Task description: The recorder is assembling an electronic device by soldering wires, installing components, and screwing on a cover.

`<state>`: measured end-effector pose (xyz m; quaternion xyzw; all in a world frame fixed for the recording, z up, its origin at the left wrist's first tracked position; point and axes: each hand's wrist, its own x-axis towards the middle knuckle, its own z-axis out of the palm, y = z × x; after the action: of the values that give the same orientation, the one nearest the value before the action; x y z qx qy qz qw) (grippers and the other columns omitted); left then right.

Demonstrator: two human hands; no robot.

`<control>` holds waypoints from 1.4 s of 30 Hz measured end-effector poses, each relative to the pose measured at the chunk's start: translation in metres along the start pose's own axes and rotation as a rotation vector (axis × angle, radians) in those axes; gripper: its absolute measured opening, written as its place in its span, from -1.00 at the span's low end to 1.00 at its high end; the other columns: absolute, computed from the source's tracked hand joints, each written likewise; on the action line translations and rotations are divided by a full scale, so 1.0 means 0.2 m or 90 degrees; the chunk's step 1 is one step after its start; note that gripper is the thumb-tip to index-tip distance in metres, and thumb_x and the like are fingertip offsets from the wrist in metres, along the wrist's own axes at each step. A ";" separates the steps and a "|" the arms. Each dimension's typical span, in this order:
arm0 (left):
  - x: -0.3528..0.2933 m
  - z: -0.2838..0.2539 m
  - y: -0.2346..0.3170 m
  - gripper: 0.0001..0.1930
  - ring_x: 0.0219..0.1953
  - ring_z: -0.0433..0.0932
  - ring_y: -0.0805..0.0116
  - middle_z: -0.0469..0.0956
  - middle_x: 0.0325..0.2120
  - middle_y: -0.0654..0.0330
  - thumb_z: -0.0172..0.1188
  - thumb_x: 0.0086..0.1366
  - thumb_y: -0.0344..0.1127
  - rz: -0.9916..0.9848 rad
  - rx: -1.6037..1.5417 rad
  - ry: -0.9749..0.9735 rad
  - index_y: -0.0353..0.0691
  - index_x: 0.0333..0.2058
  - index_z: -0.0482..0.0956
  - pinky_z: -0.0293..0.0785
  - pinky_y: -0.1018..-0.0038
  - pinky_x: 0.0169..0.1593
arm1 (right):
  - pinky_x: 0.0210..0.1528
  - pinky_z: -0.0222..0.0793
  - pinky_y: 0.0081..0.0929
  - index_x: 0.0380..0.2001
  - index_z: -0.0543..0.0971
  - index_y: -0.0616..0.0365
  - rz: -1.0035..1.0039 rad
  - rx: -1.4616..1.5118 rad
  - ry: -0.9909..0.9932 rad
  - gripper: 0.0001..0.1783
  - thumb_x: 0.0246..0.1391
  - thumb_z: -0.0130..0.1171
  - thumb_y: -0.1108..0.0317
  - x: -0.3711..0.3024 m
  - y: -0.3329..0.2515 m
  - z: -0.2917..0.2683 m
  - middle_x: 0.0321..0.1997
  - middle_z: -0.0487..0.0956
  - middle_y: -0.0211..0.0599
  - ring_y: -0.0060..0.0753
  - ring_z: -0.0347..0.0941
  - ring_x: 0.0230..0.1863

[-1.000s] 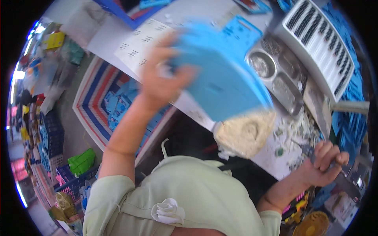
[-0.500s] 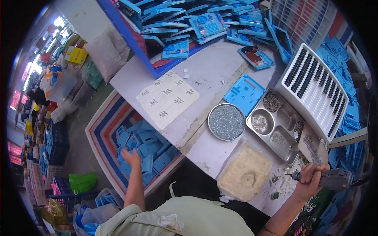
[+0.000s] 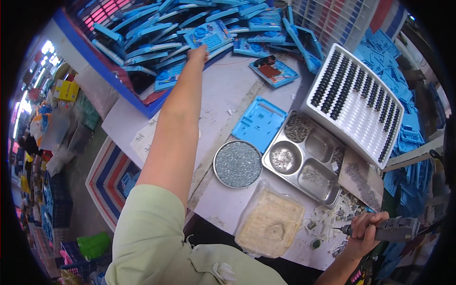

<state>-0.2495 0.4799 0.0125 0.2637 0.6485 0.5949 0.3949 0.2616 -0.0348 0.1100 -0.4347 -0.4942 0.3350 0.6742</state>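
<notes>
My left arm stretches across the table to a pile of blue toy casings. My left hand has its fingers closed at the near edge of a blue toy casing with a round dial and keypad; its exact hold is partly hidden. My right hand is wrapped around a grey electric screwdriver, its bit pointing left above scattered small parts at the table's right edge. A blue plastic half-shell lies on the table, beside a round dish of tiny silvery pieces.
A metal compartment tray holds screws and small metal parts. Behind it leans a white tray with rows of black pieces. A bagged yellowish block lies near me. An opened blue casing with wires sits by the pile. A striped bag stands left.
My left hand has left the blue shells in the striped bag and moved up to the casing pile. The view has shifted. My right hand still holds the screwdriver.
</notes>
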 end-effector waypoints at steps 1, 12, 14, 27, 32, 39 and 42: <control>0.04 0.01 0.00 -0.68 -0.54 0.42 0.47 0.51 -0.38 0.18 0.41 0.27 -0.28 -0.017 -0.036 0.018 -0.27 -0.11 0.52 0.33 0.55 -0.56 | -0.53 0.20 -0.65 -0.20 0.30 0.07 -0.001 -0.002 0.009 -0.46 0.16 0.41 -0.01 0.00 0.00 -0.02 -0.66 0.26 -0.56 -0.70 0.14 -0.69; -1.04 -0.19 0.25 -0.74 -0.49 0.51 0.32 0.57 -0.51 0.18 0.39 0.24 -0.22 0.504 0.202 -0.148 -0.29 -0.35 0.56 0.44 0.29 -0.37 | 0.26 0.34 -0.25 0.41 0.23 0.30 -0.324 -0.518 0.260 -0.12 0.14 0.39 0.18 0.06 -0.04 0.01 0.17 0.51 -0.04 -0.26 0.45 0.16; -1.48 -0.32 0.18 -0.76 -0.46 0.55 0.18 0.59 -0.48 0.10 0.37 0.20 -0.22 0.620 0.337 -0.248 -0.27 -0.33 0.58 0.48 0.23 -0.31 | 0.39 0.20 -0.09 0.41 0.23 0.29 -0.369 -0.353 0.181 -0.17 0.19 0.31 0.19 -0.07 0.02 0.05 0.34 0.41 -0.03 -0.11 0.33 0.31; -2.63 -0.79 -0.37 -0.78 -0.44 0.57 0.18 0.44 -0.43 0.17 0.31 0.10 -0.33 0.827 0.536 -0.865 -0.14 -0.39 0.40 0.49 0.23 -0.45 | 0.20 0.46 -0.33 0.48 0.09 0.30 0.449 0.205 -0.162 -0.20 0.38 0.17 0.18 -0.45 0.27 0.26 0.19 0.55 -0.14 -0.38 0.50 0.17; -2.64 -0.77 -0.50 -0.85 -0.37 0.60 0.21 0.46 -0.42 0.18 0.26 0.14 -0.34 0.837 0.544 -0.910 -0.15 -0.38 0.45 0.51 0.27 -0.35 | -0.07 0.43 -0.42 0.23 0.56 0.10 0.270 -0.418 -0.199 -0.44 0.13 0.35 0.32 -0.55 0.27 0.15 -0.16 0.55 -0.24 -0.29 0.45 -0.12; -2.60 -0.76 -0.51 -0.78 -0.29 0.61 0.17 0.54 -0.35 0.18 0.39 0.07 -0.28 0.755 0.489 -0.874 -0.17 -0.41 0.51 0.52 0.24 -0.26 | 0.01 0.33 -0.29 0.02 0.70 0.05 0.045 -0.571 -0.247 -0.53 -0.04 0.41 0.33 -0.52 0.35 0.14 -0.25 0.49 -0.27 -0.16 0.36 -0.12; -2.64 -0.80 -0.47 -0.76 -0.26 0.60 0.12 0.55 -0.34 0.17 0.43 0.06 -0.28 0.710 0.535 -0.893 -0.18 -0.40 0.53 0.52 0.20 -0.22 | -0.01 0.33 -0.32 0.00 0.71 0.03 0.039 -0.553 -0.304 -0.52 -0.08 0.44 0.32 -0.51 0.40 0.10 -0.25 0.48 -0.26 -0.16 0.35 -0.13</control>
<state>-0.0792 -0.0529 0.0214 0.9427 0.2092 0.1262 0.2271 0.2112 -0.0875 0.0005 -0.6010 -0.7159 0.2078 0.2884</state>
